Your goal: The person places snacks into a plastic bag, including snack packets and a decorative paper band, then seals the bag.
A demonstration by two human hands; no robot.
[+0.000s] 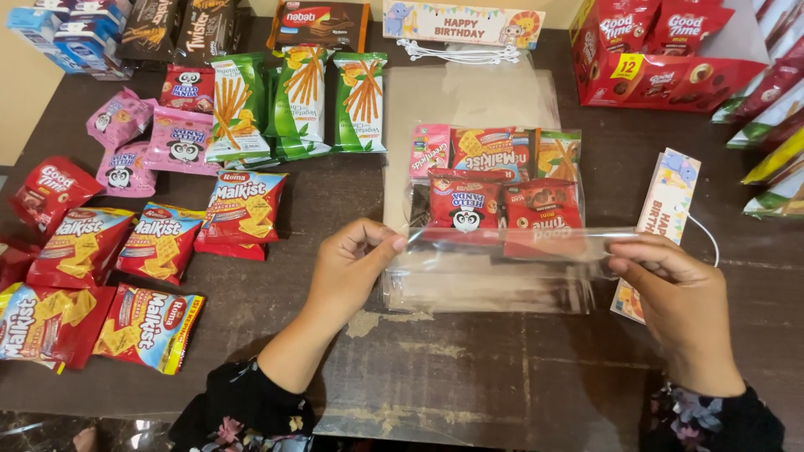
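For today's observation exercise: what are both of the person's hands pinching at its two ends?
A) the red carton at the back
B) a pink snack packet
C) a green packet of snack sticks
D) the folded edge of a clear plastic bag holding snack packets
D: the left hand and right hand each pinch one end of the clear plastic bag, with the snack packets showing through it.

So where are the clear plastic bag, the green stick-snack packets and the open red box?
clear plastic bag (494, 280): head view, on its empty lower part between the hands.
green stick-snack packets (300, 100): head view, on the middle packet's front.
open red box (670, 84): head view, on its front wall.
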